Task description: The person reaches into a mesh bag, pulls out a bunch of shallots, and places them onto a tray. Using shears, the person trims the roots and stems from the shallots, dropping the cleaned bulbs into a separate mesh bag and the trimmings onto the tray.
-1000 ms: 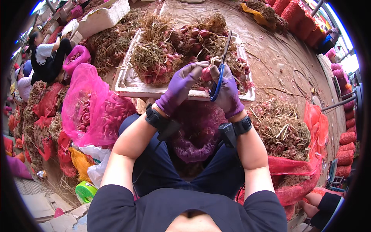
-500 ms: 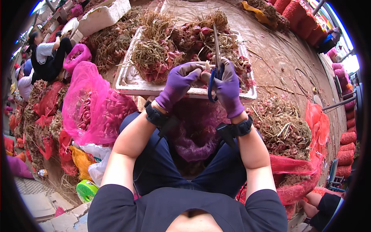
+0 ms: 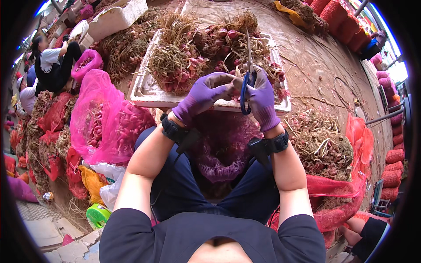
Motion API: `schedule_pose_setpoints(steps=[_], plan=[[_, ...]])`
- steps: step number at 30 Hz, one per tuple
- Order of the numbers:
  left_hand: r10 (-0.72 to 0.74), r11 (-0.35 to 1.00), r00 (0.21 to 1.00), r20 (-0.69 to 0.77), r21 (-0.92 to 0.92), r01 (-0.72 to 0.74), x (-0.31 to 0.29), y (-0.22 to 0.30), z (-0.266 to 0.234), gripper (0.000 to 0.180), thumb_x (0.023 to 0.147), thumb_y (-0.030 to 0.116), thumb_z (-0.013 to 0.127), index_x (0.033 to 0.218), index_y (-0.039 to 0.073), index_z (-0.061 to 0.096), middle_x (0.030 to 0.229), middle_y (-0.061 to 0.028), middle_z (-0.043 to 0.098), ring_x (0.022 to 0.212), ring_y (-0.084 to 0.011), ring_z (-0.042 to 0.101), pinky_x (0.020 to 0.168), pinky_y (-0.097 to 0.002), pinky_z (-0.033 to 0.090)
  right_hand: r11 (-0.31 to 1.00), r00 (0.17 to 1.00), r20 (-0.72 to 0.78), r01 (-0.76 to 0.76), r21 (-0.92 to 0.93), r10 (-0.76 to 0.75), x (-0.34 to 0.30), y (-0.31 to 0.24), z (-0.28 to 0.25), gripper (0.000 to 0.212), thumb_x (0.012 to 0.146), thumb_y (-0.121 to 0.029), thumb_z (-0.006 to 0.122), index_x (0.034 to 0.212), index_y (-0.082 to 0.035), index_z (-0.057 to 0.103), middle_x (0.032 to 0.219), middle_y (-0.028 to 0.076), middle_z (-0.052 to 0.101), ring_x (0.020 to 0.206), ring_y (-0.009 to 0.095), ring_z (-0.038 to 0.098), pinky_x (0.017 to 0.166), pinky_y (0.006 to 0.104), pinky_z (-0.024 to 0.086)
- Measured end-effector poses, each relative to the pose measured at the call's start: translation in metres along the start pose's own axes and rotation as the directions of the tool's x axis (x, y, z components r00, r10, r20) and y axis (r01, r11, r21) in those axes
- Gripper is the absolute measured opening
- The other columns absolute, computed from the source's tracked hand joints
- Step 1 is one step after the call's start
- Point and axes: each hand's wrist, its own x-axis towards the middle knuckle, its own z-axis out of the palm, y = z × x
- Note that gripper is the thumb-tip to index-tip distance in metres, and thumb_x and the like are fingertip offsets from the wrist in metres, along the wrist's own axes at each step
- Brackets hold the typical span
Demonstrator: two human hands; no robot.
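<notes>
Both my hands wear purple gloves with greyish palms and meet over the near edge of a white foam tray (image 3: 147,97). My right hand (image 3: 262,97) is wrapped round scissors (image 3: 244,100) with blue handles, their long blades pointing away from me. Against it, my left hand (image 3: 199,98) is closed in a pinch; its fingertips hide most of what they hold, with only a pale bit showing beside them. Dried bunches of shallots (image 3: 173,65), reddish bulbs with straw-like tops, are heaped in the tray. Below it, a purple mesh bag (image 3: 219,168) hangs open between my knees.
A pink mesh bag of shallots (image 3: 98,127) stands at my left, a heap of dried shallots (image 3: 320,144) with red netting at my right. Another person (image 3: 55,63) sits far left. Full red sacks (image 3: 335,19) line the far right, and a white foam box (image 3: 118,22) lies far left.
My left hand has shifted slightly left and down, its fingers drawn a little straighter. The scissors have tilted slightly right in my right hand, and the pale-pink piece between the fingers shows less.
</notes>
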Motion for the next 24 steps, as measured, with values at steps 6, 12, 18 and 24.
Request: schedule_pose_setpoints(steps=[6, 12, 18, 24], plan=[[-0.001, 0.996, 0.995, -0.097, -0.092, -0.008, 0.002, -0.008, 0.008, 0.031, 0.094, 0.016, 0.054, 0.119, -0.001, 0.051, 0.107, -0.0093, 0.062, 0.095, -0.0168, 0.063, 0.085, -0.0323, 0.052, 0.956, 0.981, -0.013, -0.188, 0.227, 0.196, 0.002, 0.005, -0.001, 0.043, 0.088, -0.021, 0.066, 0.121, -0.002, 0.045, 0.094, 0.002, 0.055, 0.075, 0.007, 0.059, 0.056, 0.0206, 0.052], [-0.026, 0.948, 0.997, -0.079, -0.317, 0.000, 0.001, -0.006, 0.007, 0.033, 0.092, 0.015, 0.057, 0.120, 0.000, 0.051, 0.108, -0.0100, 0.062, 0.096, -0.0189, 0.063, 0.085, -0.0350, 0.052, 0.949, 0.984, -0.035, -0.160, 0.273, 0.176, 0.000, 0.006, 0.002, 0.041, 0.091, -0.027, 0.062, 0.121, -0.004, 0.046, 0.087, 0.000, 0.055, 0.062, 0.004, 0.054, 0.048, 0.0180, 0.045], [0.029, 0.937, 0.998, -0.059, -0.347, -0.048, -0.004, -0.001, 0.005, 0.031, 0.090, 0.014, 0.060, 0.117, 0.001, 0.055, 0.108, -0.0101, 0.063, 0.095, -0.0187, 0.063, 0.083, -0.0352, 0.053, 0.924, 0.987, 0.042, -0.162, 0.347, 0.157, -0.002, -0.004, -0.001, 0.042, 0.092, -0.027, 0.061, 0.123, -0.004, 0.045, 0.080, -0.002, 0.053, 0.063, 0.003, 0.052, 0.051, 0.0179, 0.044], [0.061, 0.986, 0.996, -0.064, -0.150, -0.070, -0.005, 0.002, -0.001, 0.027, 0.090, 0.014, 0.059, 0.113, 0.000, 0.058, 0.105, -0.0062, 0.064, 0.089, -0.0138, 0.063, 0.077, -0.0270, 0.053, 0.919, 0.979, 0.161, -0.175, 0.353, 0.124, -0.002, -0.005, -0.010, 0.050, 0.086, -0.023, 0.068, 0.123, 0.000, 0.044, 0.090, 0.004, 0.054, 0.068, 0.006, 0.053, 0.056, 0.0192, 0.044]])
